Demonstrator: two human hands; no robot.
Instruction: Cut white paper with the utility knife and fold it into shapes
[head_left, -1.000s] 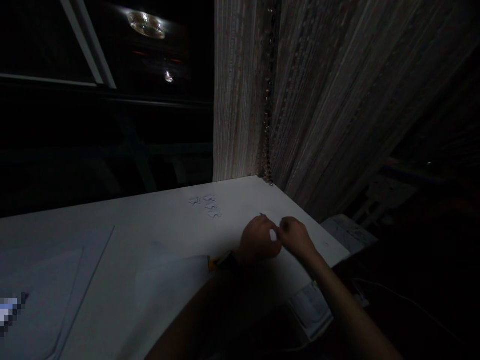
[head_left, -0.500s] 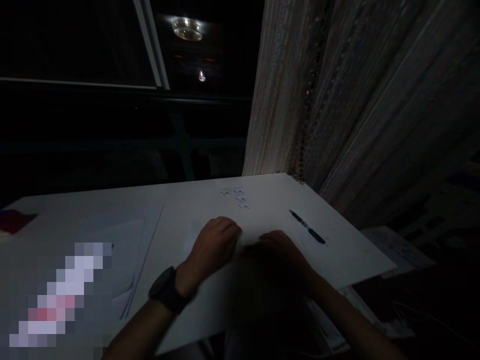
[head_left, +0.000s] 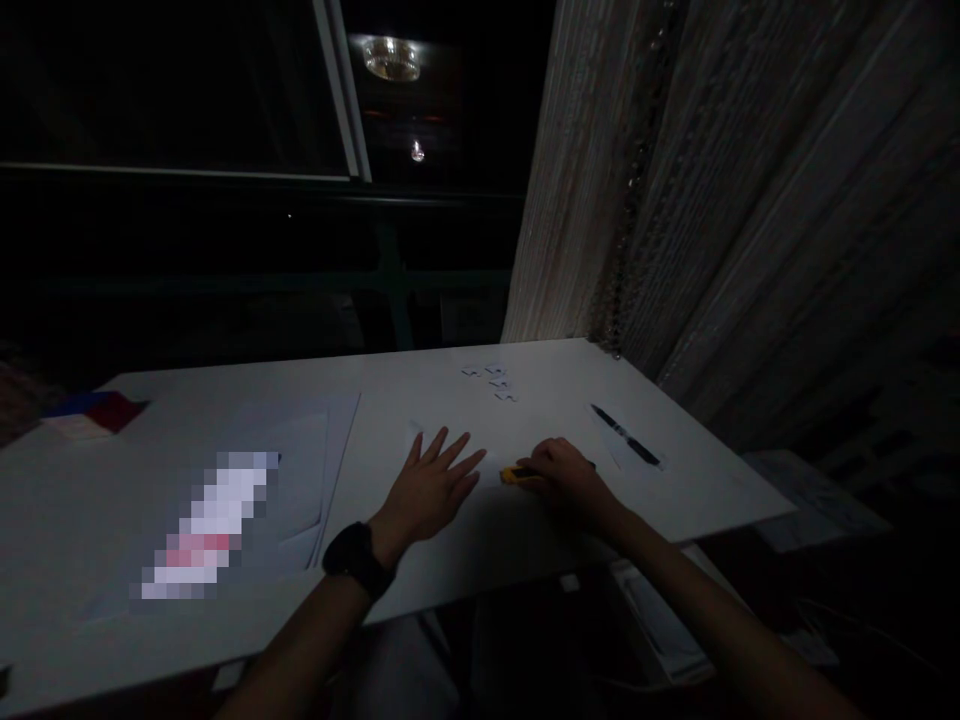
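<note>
The scene is very dark. My left hand (head_left: 431, 482) lies flat on the white table (head_left: 525, 540) with its fingers spread, a black watch (head_left: 358, 560) on the wrist. It seems to press on a pale sheet of paper (head_left: 415, 437), hard to make out. My right hand (head_left: 566, 478) is closed around a small yellow tool (head_left: 516, 476), probably a utility knife, its tip pointing toward my left hand. Several small cut paper shapes (head_left: 493, 381) lie farther back.
A black pen (head_left: 625, 435) lies to the right, near the table's right edge. White sheets (head_left: 300, 470) sit to the left, and a red and blue object (head_left: 94, 412) at the far left. A curtain (head_left: 675, 200) hangs at the back right; a dark window is behind.
The view has swung left. My left hand went from curled to flat with spread fingers. My right hand now shows a yellow tool, and both hands are apart instead of together.
</note>
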